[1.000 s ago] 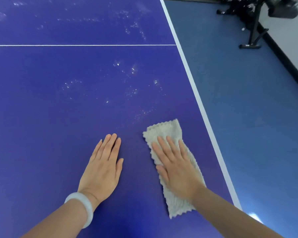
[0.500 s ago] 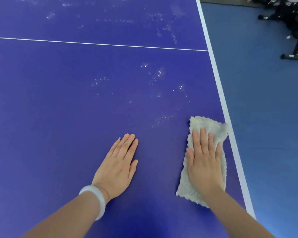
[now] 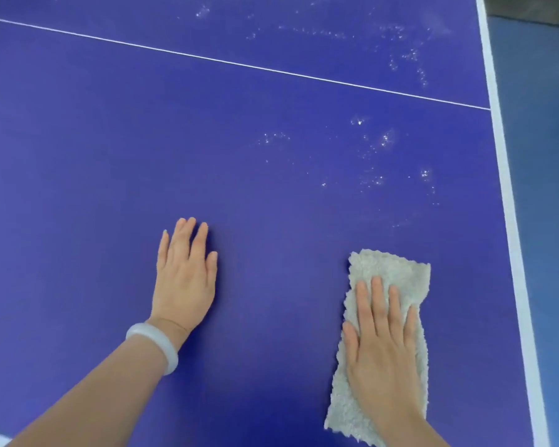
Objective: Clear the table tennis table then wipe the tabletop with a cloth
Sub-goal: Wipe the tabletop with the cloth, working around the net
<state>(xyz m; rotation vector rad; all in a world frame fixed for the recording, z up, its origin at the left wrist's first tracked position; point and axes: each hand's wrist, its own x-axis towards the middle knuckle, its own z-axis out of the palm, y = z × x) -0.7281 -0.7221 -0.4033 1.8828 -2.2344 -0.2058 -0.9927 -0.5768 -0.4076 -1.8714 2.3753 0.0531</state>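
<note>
Seemingly cleared; wiped partway with cloth (image 3: pixel 391 269) under flat right hand (image 3: pixel 383 353); braced by flat left hand (image 3: pixel 184 279) on surface (image 3: pixel 110 156); left speckled ahead.

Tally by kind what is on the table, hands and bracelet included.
hands: 2 (left hand, right hand)
cloth: 1
bracelet: 1
total: 4

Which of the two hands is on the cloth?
The right hand, flat on the grey cloth; the left hand, wearing a white bangle, rests on bare tabletop.
</note>
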